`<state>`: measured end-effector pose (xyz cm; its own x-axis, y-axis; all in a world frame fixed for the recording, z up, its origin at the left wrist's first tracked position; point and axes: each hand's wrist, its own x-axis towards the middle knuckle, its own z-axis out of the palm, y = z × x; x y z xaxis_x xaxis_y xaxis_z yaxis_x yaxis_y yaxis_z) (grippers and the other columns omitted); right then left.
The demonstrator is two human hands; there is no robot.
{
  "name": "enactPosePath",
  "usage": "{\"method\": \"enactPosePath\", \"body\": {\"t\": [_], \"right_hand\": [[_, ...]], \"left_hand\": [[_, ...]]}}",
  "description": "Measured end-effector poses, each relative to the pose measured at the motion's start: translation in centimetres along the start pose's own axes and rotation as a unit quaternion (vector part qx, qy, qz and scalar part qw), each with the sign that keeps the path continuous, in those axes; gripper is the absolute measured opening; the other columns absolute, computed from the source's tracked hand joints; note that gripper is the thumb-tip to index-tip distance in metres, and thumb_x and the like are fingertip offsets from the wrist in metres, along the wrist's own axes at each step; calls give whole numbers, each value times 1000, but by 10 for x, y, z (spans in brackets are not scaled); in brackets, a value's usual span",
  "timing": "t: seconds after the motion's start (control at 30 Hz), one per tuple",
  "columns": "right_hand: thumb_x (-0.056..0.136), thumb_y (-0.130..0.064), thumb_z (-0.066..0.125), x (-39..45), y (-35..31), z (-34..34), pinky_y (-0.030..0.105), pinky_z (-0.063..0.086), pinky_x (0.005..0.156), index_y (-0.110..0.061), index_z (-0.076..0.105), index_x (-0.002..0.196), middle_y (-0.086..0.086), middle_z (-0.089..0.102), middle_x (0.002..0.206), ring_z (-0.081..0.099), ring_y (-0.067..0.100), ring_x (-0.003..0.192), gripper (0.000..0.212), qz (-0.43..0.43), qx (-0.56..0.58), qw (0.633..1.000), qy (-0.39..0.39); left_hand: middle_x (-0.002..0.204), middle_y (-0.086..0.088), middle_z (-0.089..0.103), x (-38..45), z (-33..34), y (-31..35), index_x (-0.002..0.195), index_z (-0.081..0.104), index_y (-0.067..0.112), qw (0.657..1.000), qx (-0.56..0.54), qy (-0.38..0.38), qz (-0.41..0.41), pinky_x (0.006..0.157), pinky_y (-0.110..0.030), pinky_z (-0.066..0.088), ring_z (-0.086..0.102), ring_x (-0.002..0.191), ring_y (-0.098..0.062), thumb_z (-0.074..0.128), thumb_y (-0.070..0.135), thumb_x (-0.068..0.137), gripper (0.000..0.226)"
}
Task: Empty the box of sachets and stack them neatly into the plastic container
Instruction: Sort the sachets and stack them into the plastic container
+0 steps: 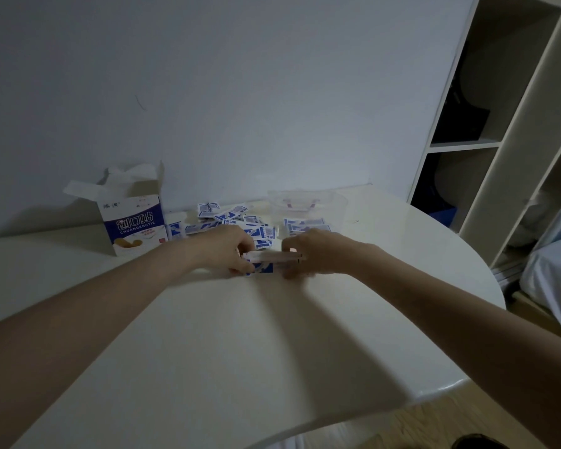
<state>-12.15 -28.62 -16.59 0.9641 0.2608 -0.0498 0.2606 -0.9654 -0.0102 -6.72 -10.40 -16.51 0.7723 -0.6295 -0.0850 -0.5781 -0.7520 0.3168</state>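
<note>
Both forearms reached forward; the left hand (232,251) and right hand (308,254) pinched a small stack of sachets (262,265) between them, low over the white surface (240,335). Loose sachets (227,222) lay between the open box (133,222) and the plastic container (306,205), near the wall. Shelves (499,140) stood on the right.

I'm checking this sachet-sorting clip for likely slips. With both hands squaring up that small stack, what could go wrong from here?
1. The left hand and right hand pinch the thin stack of blue-and-white sachets only at its ends; it could fan out or spill on the way to the clear plastic container.
2. The loose sachet pile lies just behind the hands, so a reach may scatter it.
3. The opened blue-and-white cardboard box stands upright nearby and could be knocked over.
</note>
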Motion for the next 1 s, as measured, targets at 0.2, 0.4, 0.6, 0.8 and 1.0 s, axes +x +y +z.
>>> {"method": "enactPosePath", "body": {"t": [0.2, 0.4, 0.6, 0.8, 1.0], "right_hand": [[86, -11, 57, 5, 2, 2, 20, 47, 53, -1, 65, 93, 2, 60, 60, 48, -5, 30, 14, 24, 130, 991, 23], [90, -4, 47, 5, 4, 6, 38, 52, 77, -6, 65, 99, 14, 69, 90, 53, 19, 74, 20, -2, 60, 996, 68], [91, -5, 47, 4, -5, 3, 33, 50, 74, -2, 67, 90, 16, 70, 86, 59, 26, 79, 20, -2, 42, 996, 82], [85, -3, 51, 0, -4, 9, 27, 40, 73, -2, 70, 100, 16, 71, 95, 59, 25, 86, 24, 20, 112, 989, 95], [85, -4, 56, 2, 2, 11, 20, 36, 58, -4, 71, 96, 14, 73, 89, 52, 14, 72, 19, 43, 195, 973, 115]], "left_hand": [[53, 12, 49, 0, 4, 6, 84, 66, 11, 996, -51, 76, 6, 57, -18, 37, 48, 53, -4, 63, 13, 81, 4], [73, 1, 60, -2, 13, 0, 106, 63, 14, 992, 3, 123, -14, 64, -27, 45, 58, 70, -19, 51, 12, 89, 21], [103, -13, 67, 1, 21, 4, 111, 67, 15, 988, 93, 120, -3, 81, -30, 45, 59, 98, -28, 46, 7, 89, 32], [79, -10, 64, -10, 16, 0, 91, 70, 5, 993, 3, 113, -28, 53, -20, 32, 50, 70, -17, 54, 9, 87, 16], [62, 1, 59, -5, 12, -5, 79, 67, 6, 970, -193, 125, -82, 43, -2, 39, 55, 50, -2, 60, 3, 85, 10]]}}
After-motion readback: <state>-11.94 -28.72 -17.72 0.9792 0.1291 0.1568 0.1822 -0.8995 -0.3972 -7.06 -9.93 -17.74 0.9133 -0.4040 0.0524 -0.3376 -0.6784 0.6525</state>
